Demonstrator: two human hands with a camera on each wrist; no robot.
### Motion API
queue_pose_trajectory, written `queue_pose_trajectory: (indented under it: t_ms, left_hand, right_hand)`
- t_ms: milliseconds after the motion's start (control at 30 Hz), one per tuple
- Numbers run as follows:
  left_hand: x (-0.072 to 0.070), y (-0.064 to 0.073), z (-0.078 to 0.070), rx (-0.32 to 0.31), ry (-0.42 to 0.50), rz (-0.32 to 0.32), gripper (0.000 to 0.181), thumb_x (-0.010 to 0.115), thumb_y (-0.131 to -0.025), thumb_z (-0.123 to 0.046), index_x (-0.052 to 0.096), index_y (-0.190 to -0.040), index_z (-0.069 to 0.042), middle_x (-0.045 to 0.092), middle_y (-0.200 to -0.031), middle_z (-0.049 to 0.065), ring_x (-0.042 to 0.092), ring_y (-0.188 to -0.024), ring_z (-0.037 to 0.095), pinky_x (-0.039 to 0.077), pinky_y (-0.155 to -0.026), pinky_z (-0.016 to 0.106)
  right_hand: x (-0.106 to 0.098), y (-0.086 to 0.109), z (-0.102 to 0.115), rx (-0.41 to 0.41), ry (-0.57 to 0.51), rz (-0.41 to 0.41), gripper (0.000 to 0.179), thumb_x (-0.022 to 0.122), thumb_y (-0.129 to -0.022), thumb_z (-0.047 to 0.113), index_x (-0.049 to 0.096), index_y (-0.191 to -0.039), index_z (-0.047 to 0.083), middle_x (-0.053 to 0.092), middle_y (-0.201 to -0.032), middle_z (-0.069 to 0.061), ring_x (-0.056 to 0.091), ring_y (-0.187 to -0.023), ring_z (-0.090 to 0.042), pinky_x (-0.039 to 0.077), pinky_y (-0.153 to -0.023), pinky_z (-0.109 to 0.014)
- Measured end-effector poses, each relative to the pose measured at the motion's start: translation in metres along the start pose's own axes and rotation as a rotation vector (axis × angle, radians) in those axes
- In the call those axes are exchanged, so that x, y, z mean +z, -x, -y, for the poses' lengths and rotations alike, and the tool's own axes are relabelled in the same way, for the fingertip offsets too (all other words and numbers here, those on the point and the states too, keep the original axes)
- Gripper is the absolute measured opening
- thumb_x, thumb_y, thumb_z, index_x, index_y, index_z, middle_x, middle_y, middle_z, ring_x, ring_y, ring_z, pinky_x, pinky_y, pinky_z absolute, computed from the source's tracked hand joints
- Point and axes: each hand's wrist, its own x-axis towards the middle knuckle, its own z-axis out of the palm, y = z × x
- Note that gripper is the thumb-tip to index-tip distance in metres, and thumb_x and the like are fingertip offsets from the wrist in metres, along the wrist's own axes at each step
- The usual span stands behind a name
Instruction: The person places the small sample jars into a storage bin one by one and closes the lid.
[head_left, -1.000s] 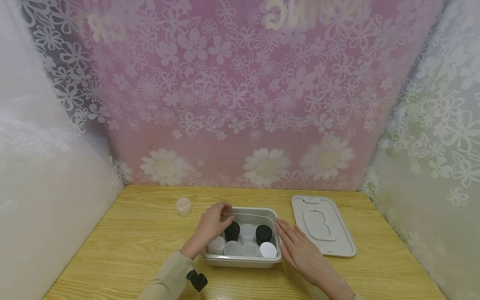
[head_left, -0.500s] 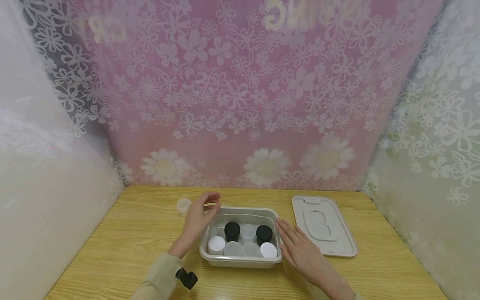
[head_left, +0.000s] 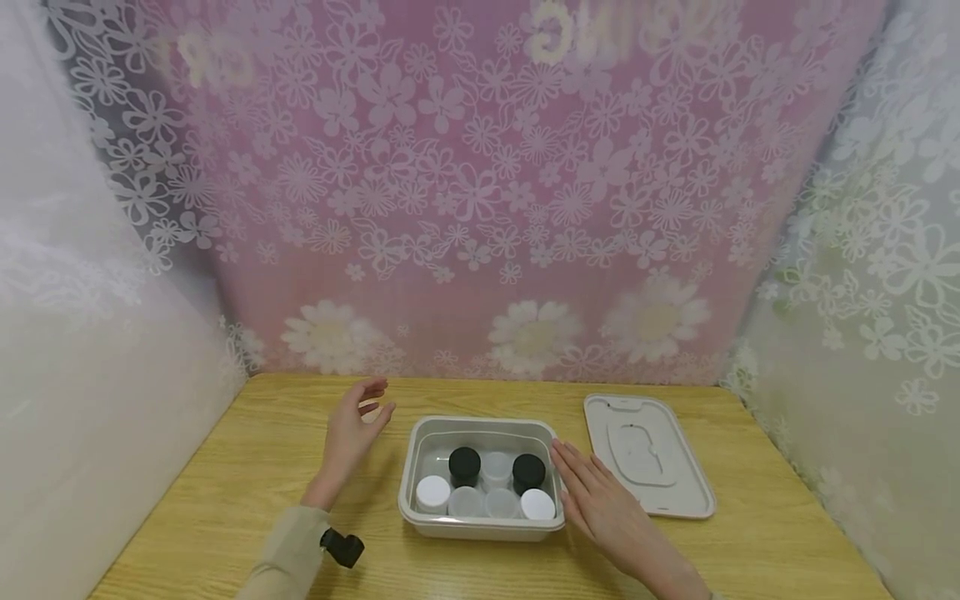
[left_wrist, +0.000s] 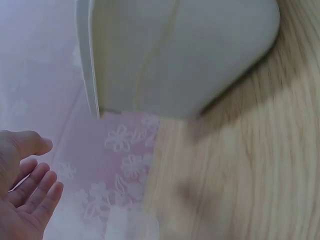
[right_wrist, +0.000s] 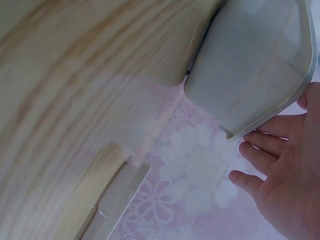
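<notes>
A pale plastic tub (head_left: 480, 532) holds several small round jars. Two have black lids (head_left: 465, 463), two have white lids (head_left: 433, 493), and the translucent ones (head_left: 502, 503) stand among them. My left hand (head_left: 348, 442) is in the air left of the tub, fingers loosely bent and holding nothing. In the left wrist view a translucent cup (left_wrist: 134, 226) shows at the bottom edge; in the head view the hand hides it. My right hand (head_left: 603, 508) has straight fingers and rests its fingertips on the tub's right rim, as the right wrist view also shows.
The tub's flat white lid (head_left: 686, 467) lies on the wooden table (head_left: 750, 517), right of and behind the right hand. A flowered pink curtain (head_left: 465, 250) hangs along the back edge, with pale curtains on both sides. A black wrist camera (head_left: 342, 548) sits at the left sleeve.
My left hand has come out from over the tub's left side and moved left, now covering the cup behind it. The right hand and the jars stay where they were.
</notes>
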Motion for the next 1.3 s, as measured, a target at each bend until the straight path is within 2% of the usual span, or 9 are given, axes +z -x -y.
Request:
queue_pose_trajectory:
  t_ms: [167,267,433,600,733,900,1067,1300]
  left_hand:
    - [-0.009,-0.002,0.019,-0.010,-0.103,0.003,0.045,0.076,-0.089,-0.002,0.059,-0.131,0.004,0.062,-0.129,0.022,0.059,-0.120,0.038,0.055,-0.100,0.050]
    - [-0.013,-0.003,0.030,-0.015,-0.177,0.030,0.049,0.078,-0.089,-0.005,0.058,-0.133,0.006,0.061,-0.131,0.025,0.058,-0.121,0.041,0.053,-0.099,0.054]
    - [-0.015,-0.005,0.042,-0.078,-0.260,0.088,0.058,0.080,-0.088,-0.011,0.055,-0.136,0.009,0.057,-0.134,0.029,0.055,-0.122,0.046,0.050,-0.099,0.060]
    - [-0.016,-0.006,0.048,-0.170,-0.253,0.129,0.062,0.080,-0.089,-0.014,0.052,-0.139,0.010,0.055,-0.136,0.030,0.054,-0.124,0.045,0.051,-0.100,0.058]
    - [-0.017,-0.006,0.052,-0.217,-0.237,0.158,0.062,0.079,-0.090,-0.016,0.051,-0.139,0.009,0.057,-0.133,0.030,0.056,-0.120,0.044,0.053,-0.097,0.056]
    - [-0.018,-0.004,0.055,-0.228,-0.229,0.178,0.058,0.078,-0.091,-0.017,0.053,-0.137,0.009,0.059,-0.128,0.029,0.058,-0.117,0.042,0.054,-0.095,0.055]
    - [-0.018,-0.005,0.053,-0.222,-0.209,0.160,0.055,0.078,-0.091,-0.015,0.055,-0.136,0.008,0.061,-0.126,0.028,0.060,-0.115,0.040,0.056,-0.095,0.052]
    - [-0.019,-0.009,0.033,-0.212,-0.172,0.135,0.056,0.079,-0.091,-0.017,0.056,-0.137,0.005,0.062,-0.128,0.026,0.060,-0.118,0.040,0.055,-0.099,0.051]
  right_hand:
    - [0.001,0.001,0.000,0.007,0.008,0.011,0.061,0.068,-0.092,0.018,0.050,-0.146,-0.003,0.050,-0.152,-0.015,0.049,-0.136,-0.031,-0.008,-0.123,-0.018]
    - [0.001,0.001,0.000,0.008,0.014,0.016,0.060,0.067,-0.093,0.019,0.050,-0.147,-0.002,0.049,-0.152,-0.014,0.048,-0.137,-0.030,-0.007,-0.124,-0.019]
    - [0.001,0.001,0.000,-0.005,0.007,0.009,0.059,0.066,-0.093,0.018,0.050,-0.146,-0.004,0.050,-0.151,-0.016,0.050,-0.136,-0.032,-0.008,-0.124,-0.019]
    - [0.001,0.000,0.000,-0.024,0.009,-0.007,0.056,0.062,-0.096,0.018,0.051,-0.145,-0.005,0.050,-0.151,-0.017,0.053,-0.133,-0.035,-0.007,-0.124,-0.020]
    - [0.001,0.001,0.000,-0.028,0.022,-0.017,0.054,0.061,-0.097,0.019,0.051,-0.144,-0.005,0.051,-0.150,-0.016,0.054,-0.132,-0.036,-0.006,-0.124,-0.020]
    - [0.001,0.001,0.000,-0.014,0.020,-0.004,0.055,0.062,-0.097,0.020,0.051,-0.145,-0.004,0.050,-0.152,-0.015,0.052,-0.133,-0.034,-0.007,-0.124,-0.019]
    - [0.000,0.001,0.001,-0.012,0.011,0.000,0.055,0.061,-0.097,0.019,0.051,-0.145,-0.004,0.050,-0.152,-0.016,0.052,-0.134,-0.034,-0.008,-0.124,-0.019]
    - [-0.001,0.000,0.001,-0.003,-0.001,0.003,0.060,0.067,-0.093,0.017,0.050,-0.147,-0.003,0.050,-0.152,-0.015,0.045,-0.141,-0.029,-0.007,-0.124,-0.019]
